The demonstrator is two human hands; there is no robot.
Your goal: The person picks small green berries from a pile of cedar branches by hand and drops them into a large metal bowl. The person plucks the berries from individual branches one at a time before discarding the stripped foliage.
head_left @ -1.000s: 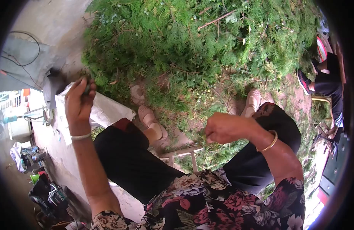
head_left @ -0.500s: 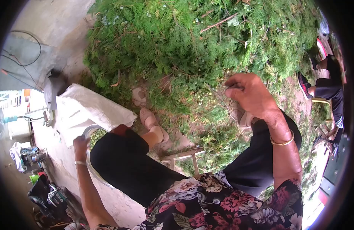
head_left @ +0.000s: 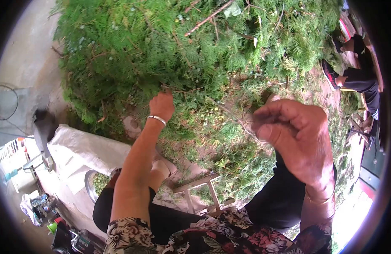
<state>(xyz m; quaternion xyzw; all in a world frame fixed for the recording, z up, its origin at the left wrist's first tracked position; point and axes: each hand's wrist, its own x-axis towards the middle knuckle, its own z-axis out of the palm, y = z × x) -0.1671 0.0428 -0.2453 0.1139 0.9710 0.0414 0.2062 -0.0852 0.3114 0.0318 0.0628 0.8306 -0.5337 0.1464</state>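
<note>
My left hand [head_left: 163, 104] is at the near edge of a large heap of green evergreen branches [head_left: 132, 55], fingers closed on an evergreen branch whose thin stem shows beside the fingertips. A light bracelet circles that wrist. Raised over my right knee, my right hand [head_left: 299, 135] has its fingers curled toward the thumb. Its fingertips are blurred and dark, so anything between them cannot be made out. A metal bowl [head_left: 90, 186] with small green pieces [head_left: 101, 181] stands beside my left knee, partly hidden by it.
A white sack [head_left: 89, 146] lies left of my feet. Between my legs stands a small wooden stool [head_left: 201, 190] on ground strewn with sprigs. Another person's leg and dark shoe [head_left: 329, 74] are at the far right. Tools and bags [head_left: 72, 233] lie at lower left.
My left hand has moved from the bowl's rim up and right to the branch heap. My right hand has come nearer the camera and lower. The view has shifted.
</note>
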